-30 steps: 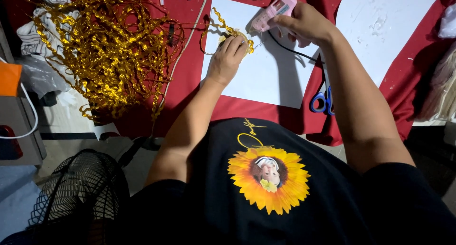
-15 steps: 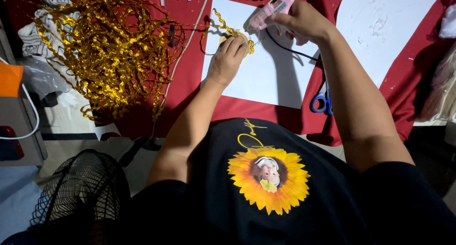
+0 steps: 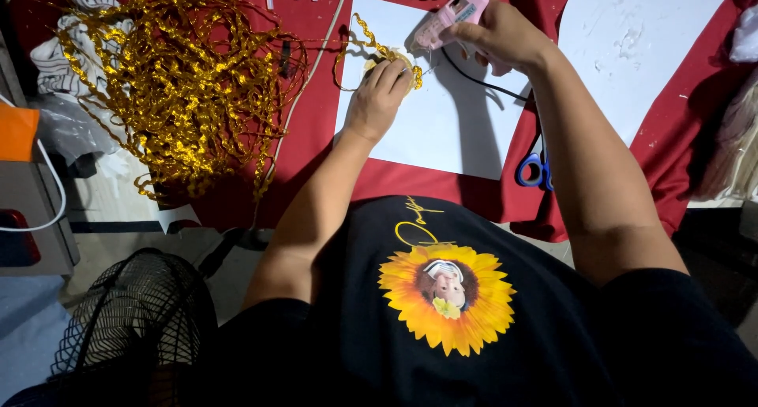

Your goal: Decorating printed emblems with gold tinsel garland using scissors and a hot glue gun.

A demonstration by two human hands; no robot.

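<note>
While R hand (image 3: 501, 36) holds glue gun (image 3: 452, 12) | nozzle beside L hand (image 3: 379, 95) on gold trim (image 3: 387, 56)

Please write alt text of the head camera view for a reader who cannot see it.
The right hand holds a pink glue gun beside the left hand, which presses a gold ribbon trim onto a white paper sheet on red cloth.

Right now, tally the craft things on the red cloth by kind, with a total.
Pink glue gun, held in the right hand: 1
White sheets: 2
Blue-handled scissors: 1
Gold ribbon heap: 1
Gold ribbon piece under the left hand: 1
Total: 6
</note>
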